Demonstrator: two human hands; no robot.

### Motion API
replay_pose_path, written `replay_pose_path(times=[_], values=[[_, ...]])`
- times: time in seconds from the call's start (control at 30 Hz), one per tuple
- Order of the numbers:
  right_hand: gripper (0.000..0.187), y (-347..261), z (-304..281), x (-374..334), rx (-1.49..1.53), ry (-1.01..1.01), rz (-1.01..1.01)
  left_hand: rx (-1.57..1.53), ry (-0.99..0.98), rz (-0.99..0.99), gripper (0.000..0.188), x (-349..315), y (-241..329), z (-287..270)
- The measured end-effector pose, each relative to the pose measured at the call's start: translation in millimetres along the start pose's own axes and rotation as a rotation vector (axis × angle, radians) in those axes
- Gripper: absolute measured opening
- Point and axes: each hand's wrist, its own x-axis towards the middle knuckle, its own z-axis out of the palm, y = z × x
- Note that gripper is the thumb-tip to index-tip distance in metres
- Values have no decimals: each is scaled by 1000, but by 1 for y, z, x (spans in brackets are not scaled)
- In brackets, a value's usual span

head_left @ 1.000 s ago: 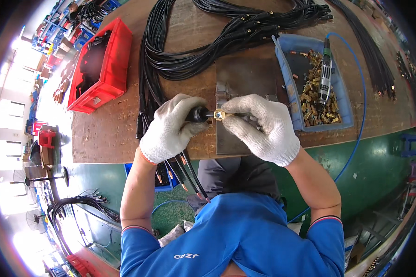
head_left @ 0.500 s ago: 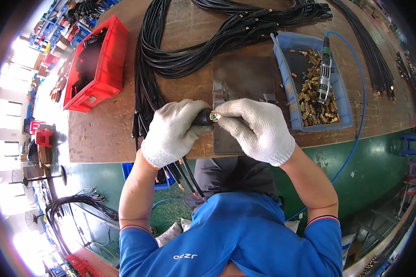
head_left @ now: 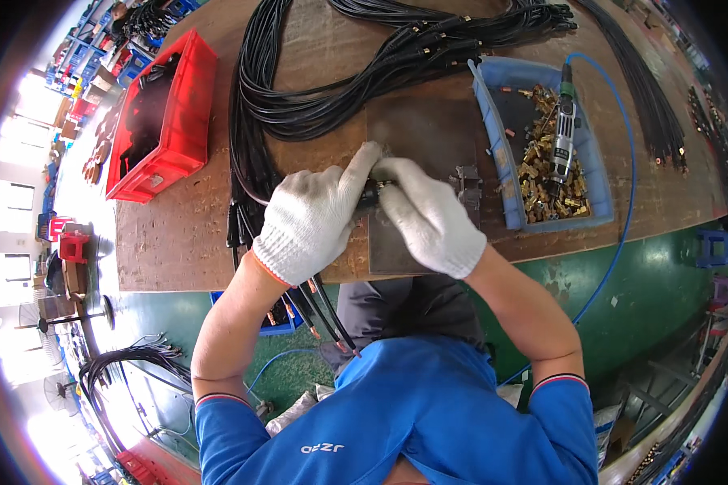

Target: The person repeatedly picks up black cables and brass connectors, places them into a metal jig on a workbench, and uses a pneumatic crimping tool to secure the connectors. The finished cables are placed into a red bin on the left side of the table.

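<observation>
One white-knit-gloved left hand (head_left: 306,218) on my feed, fingers wrapped round short black cylindrical sleeve (head_left: 370,196). White-knit-gloved right hand (head_left: 430,222), thumb and forefinger nearly together, meets sleeve's right end; exact hold there I cannot tell. My judgement: keep left grip firm, work right fingertips straight along sleeve's axis, avoid tilting. Sleeve sits between hands, over left edge of dark flat rectangular plate (head_left: 425,133).
</observation>
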Motion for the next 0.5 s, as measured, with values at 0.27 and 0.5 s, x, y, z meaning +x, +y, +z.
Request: replay_pose_path(times=[0.27, 0.5], values=[[25, 34, 2, 28, 281, 221, 370, -146, 574, 81, 53, -15, 3, 21], [30, 26, 19, 68, 620, 257, 343, -1788, 623, -302, 66, 72, -22, 43]])
